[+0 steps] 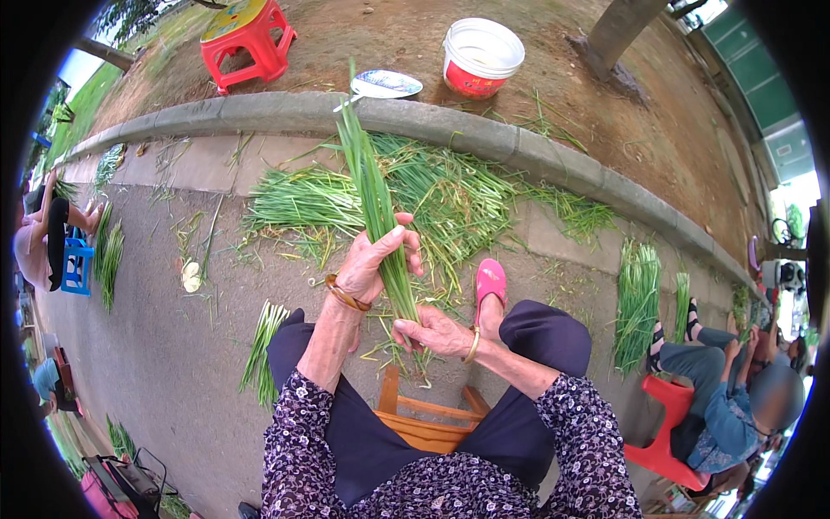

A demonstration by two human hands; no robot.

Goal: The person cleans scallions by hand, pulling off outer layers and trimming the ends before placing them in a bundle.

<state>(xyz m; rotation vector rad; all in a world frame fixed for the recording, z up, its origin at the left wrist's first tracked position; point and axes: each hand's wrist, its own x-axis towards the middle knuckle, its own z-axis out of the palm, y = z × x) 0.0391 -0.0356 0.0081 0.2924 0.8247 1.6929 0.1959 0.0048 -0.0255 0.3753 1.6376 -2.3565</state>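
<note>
A bunch of long green garlic chives (378, 214) slants up in front of me, leaf tips pointing away. My left hand (382, 259) wraps around its middle, thumb across the stalks. Lower down, my right hand (436, 331) grips the pale stem ends between thumb and fingers. Beyond my hands a large heap of chives (447, 194) lies on the pavement, with yellowed leaves on top. Left of it, and touching it, lies a neater pile of chives (305, 200). Another small bundle (264, 353) rests on the ground beside my left knee.
A stone kerb (441, 123) runs past the heap. Behind it stand a red plastic stool (249, 48) and a white bucket (483, 58); a hand fan (387, 84) lies by the kerb. Chive bundles (637, 305) lie near a seated person (726, 409) at right. Another person (42, 240) sits at left.
</note>
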